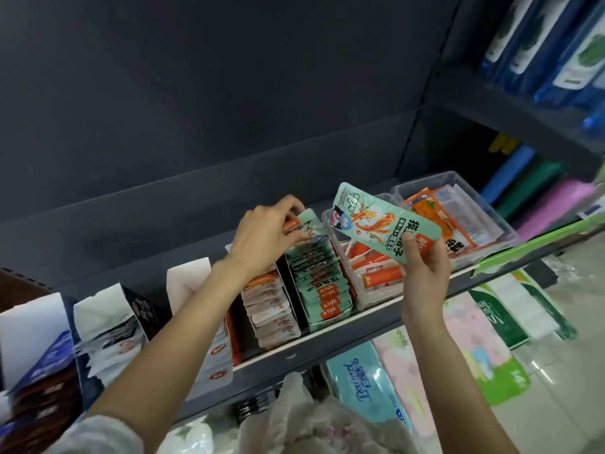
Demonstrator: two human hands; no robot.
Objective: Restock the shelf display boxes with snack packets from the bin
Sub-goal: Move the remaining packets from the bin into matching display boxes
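Left hand pinches the rearmost packets in the mint-green cardboard display box on the dark shelf, apparently parting them. Right hand grips one long mint-green snack packet by its lower end, long axis running toward 10 o'clock. Judged target gap lies at 9 o'clock from the packet, near the left hand.

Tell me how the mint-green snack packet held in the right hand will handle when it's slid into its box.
The mint-green flat plastic snack packet probably flexes: it bows slightly, held only at its lower end by the right hand. It seems light, since fingertips carry it. Its glossy film may slip against the upright packets in the mint-green cardboard display box.
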